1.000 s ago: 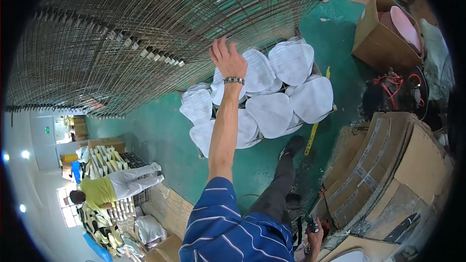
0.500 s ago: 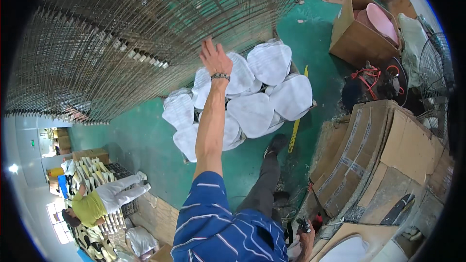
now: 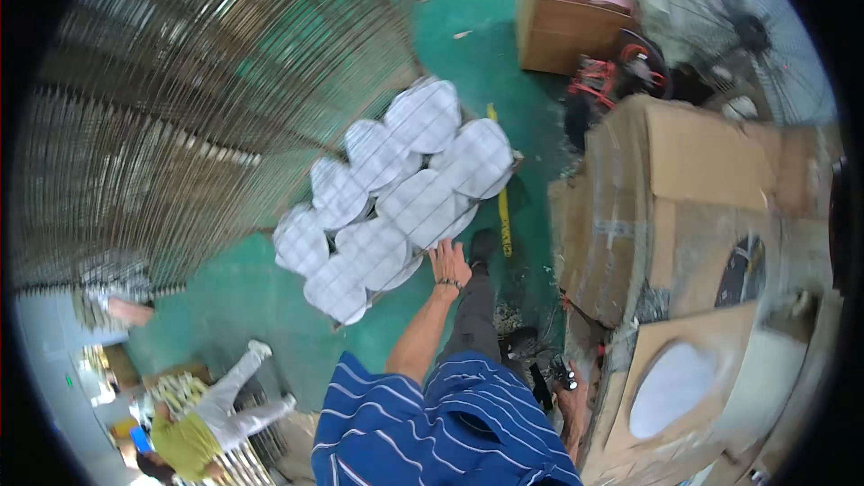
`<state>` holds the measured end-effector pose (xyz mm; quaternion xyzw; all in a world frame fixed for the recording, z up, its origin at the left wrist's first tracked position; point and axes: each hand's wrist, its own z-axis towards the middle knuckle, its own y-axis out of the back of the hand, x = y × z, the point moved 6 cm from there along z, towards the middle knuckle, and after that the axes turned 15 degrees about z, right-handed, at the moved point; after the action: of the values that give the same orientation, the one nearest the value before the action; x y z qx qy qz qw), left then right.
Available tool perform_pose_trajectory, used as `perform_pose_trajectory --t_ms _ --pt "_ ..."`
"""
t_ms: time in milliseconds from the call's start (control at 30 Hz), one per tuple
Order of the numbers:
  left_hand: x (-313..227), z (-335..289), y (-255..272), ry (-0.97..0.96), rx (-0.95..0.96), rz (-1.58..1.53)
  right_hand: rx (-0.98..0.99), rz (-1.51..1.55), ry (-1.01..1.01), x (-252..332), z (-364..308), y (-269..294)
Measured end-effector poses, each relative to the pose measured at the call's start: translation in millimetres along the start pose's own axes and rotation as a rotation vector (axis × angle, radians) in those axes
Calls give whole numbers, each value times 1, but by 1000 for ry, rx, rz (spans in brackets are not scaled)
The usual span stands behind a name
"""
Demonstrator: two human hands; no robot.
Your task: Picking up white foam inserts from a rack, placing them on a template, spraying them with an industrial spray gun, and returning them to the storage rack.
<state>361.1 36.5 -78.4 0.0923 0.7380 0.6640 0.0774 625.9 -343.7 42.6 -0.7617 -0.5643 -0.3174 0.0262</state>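
Observation:
Several white rounded pads [image 3: 418, 207] lie in rows on a low rack, and thin crossing wire lines now show over them. My left hand [image 3: 450, 263] is open beside the near edge of these pads, fingers stretched toward the closest one; whether they touch it I cannot tell. Low at the right, my right hand [image 3: 571, 396] is closed round a small black tool [image 3: 562, 374] with shiny metal parts, its exact kind unclear. A tall stack of wire racks [image 3: 207, 117] rises just beyond the pads on the left.
Stacked cardboard [image 3: 621, 216] stands at my right, a white oval pad [image 3: 673, 389] on top. Farther off are an open box of pink pads [image 3: 571, 27], red cords [image 3: 596, 81] and a fan [image 3: 751, 34]. A co-worker in a yellow-green top [image 3: 184, 445] stands at the lower left.
My left hand has come back from above the far pads to their near edge. Wire lines now cross more of the pads. The view has turned toward the right; my right hand still grips the tool.

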Motion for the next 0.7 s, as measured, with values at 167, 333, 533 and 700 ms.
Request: perform_pose_trajectory --t_ms 167,333,533,700 --pt "-50 -75 -24 -205 279 -27 -274 169 226 -14 -86 50" --pt "-73 -114 -82 -572 533 19 -626 413 286 -54 -199 116" --pt "-80 -108 -132 -373 913 -73 -1051 548 312 -90 -341 173" --pt "-141 -104 -120 -1292 551 691 -1235 600 364 -83 -401 181"
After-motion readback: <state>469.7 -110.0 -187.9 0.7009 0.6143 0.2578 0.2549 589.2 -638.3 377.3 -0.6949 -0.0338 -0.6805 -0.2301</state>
